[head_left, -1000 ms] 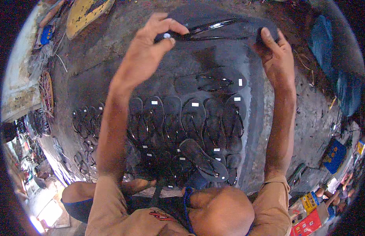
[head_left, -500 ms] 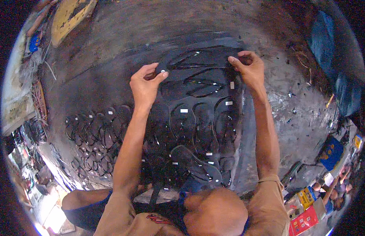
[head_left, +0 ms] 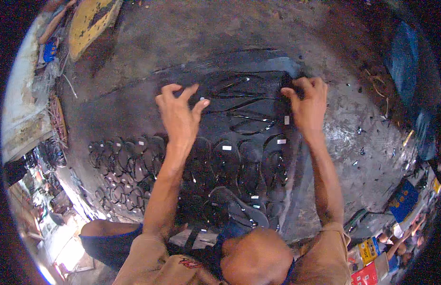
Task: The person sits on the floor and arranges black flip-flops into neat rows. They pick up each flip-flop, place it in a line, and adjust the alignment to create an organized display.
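Black flip-flop sandals (head_left: pixel 239 90) lie flat across the far part of a dark sheet (head_left: pixel 277 64) on the ground. My left hand (head_left: pixel 180 114) rests at their left end with its fingers spread, touching the sheet and the sandal's edge. My right hand (head_left: pixel 306 102) pinches the right end of the sandals between thumb and fingers. Just below them lies another black sandal (head_left: pixel 251 124) with a white tag. Both forearms reach up from the lower edge.
Rows of black sandals with white tags (head_left: pixel 230 161) fill the near part of the sheet, and more (head_left: pixel 118 166) lie to the left. A yellow board (head_left: pixel 90 21) sits far left, blue cloth (head_left: pixel 406 52) at the right, and coloured packs (head_left: pixel 368 261) lower right.
Both hands came down and nearer with the black sandals, from held up to lying on the sheet. The left hand's fingers have spread off them.
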The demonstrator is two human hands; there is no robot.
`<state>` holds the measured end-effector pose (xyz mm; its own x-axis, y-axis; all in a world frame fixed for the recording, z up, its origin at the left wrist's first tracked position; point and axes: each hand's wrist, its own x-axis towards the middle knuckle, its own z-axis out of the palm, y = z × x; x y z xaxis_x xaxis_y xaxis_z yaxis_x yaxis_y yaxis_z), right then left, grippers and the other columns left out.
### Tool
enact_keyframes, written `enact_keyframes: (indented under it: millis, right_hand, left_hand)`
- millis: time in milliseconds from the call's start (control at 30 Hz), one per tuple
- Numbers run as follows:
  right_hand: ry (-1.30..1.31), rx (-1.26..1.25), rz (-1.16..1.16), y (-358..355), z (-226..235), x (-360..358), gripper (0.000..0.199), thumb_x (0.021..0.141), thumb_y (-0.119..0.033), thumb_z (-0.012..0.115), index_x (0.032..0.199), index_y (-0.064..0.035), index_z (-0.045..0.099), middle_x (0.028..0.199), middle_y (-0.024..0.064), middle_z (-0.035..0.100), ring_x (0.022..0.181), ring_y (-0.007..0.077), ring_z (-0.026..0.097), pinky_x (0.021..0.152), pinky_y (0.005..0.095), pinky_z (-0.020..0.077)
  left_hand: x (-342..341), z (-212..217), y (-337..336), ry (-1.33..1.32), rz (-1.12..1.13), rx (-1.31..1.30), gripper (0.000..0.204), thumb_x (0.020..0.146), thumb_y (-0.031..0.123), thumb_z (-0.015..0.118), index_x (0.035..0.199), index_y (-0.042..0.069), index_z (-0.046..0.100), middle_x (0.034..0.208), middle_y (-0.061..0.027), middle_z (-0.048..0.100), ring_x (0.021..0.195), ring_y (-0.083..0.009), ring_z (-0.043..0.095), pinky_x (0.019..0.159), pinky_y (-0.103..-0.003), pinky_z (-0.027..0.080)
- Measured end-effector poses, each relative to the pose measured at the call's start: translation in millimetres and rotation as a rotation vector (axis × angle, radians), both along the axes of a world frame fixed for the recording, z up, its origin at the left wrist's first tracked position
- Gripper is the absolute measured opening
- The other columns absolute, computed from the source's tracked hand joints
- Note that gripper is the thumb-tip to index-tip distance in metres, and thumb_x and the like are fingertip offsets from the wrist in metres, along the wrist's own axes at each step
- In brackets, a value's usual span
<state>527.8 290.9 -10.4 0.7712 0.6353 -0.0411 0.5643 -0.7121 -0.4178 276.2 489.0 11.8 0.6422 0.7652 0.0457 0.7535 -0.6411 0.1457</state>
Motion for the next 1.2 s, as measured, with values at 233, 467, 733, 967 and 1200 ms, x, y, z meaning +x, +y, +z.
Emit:
enact_keyframes:
  millis: [233, 467, 733, 967, 1200]
  right_hand:
    - [0.350, 0.112, 0.525, 23.5, 11.4, 3.3, 0.053, 0.089, -0.020, 0.082, 0.140, -0.0113, 0.067, 0.140, 0.0169, 0.058, 0.126, 0.0379, 0.061, 0.102, 0.0473, 0.0522]
    - [0.446, 0.048, 0.316, 49.7, 10.5, -1.2, 0.049, 0.079, -0.014, 0.089, 0.127, -0.0197, 0.079, 0.136, 0.0121, 0.061, 0.114, 0.0289, 0.067, 0.093, 0.0388, 0.0563]
    - [-0.016, 0.382, -0.264, 5.2, 74.4, -90.6, 0.045, 0.089, -0.018, 0.083, 0.132, -0.0123, 0.072, 0.143, 0.0158, 0.061, 0.128, 0.0302, 0.062, 0.107, 0.0397, 0.0527]
    - [0.149, 0.340, -1.176, -213.4, 153.3, -450.1, 0.034, 0.101, -0.027, 0.071, 0.127, -0.0056, 0.072, 0.123, 0.0151, 0.074, 0.112, 0.0285, 0.074, 0.099, 0.0407, 0.0569]
    - [-0.026, -0.211, -1.614, -360.3, 126.9, -666.5, 0.012, 0.095, -0.010, 0.072, 0.101, -0.0004, 0.077, 0.095, 0.0126, 0.079, 0.088, 0.0203, 0.075, 0.078, 0.0346, 0.0588]
  left_hand:
    - [23.1, 11.4, 30.5, -0.096, -0.333, -0.697, 0.100, 0.070, 0.016, 0.096, 0.159, 0.019, 0.051, 0.126, -0.0153, 0.049, 0.117, -0.0351, 0.056, 0.106, -0.043, 0.049]
    - [29.3, 12.7, 54.5, 0.080, -0.390, -0.597, 0.105, 0.065, 0.031, 0.098, 0.158, 0.023, 0.050, 0.119, -0.0157, 0.050, 0.109, -0.0388, 0.064, 0.091, -0.050, 0.057]
    - [39.8, -28.7, 65.8, -0.142, -0.637, -0.499, 0.103, 0.058, 0.039, 0.102, 0.150, 0.019, 0.060, 0.137, -0.0207, 0.060, 0.121, -0.0412, 0.063, 0.101, -0.050, 0.054]
    - [74.6, -40.3, 108.0, 0.168, -1.075, -0.296, 0.085, 0.074, 0.043, 0.092, 0.148, 0.014, 0.064, 0.146, -0.0229, 0.058, 0.128, -0.0392, 0.058, 0.108, -0.051, 0.048]
    - [150.7, -147.6, 273.8, 0.051, -0.846, -0.576, 0.065, 0.101, 0.028, 0.075, 0.153, -0.001, 0.049, 0.147, -0.0184, 0.057, 0.129, -0.0318, 0.058, 0.109, -0.043, 0.047]
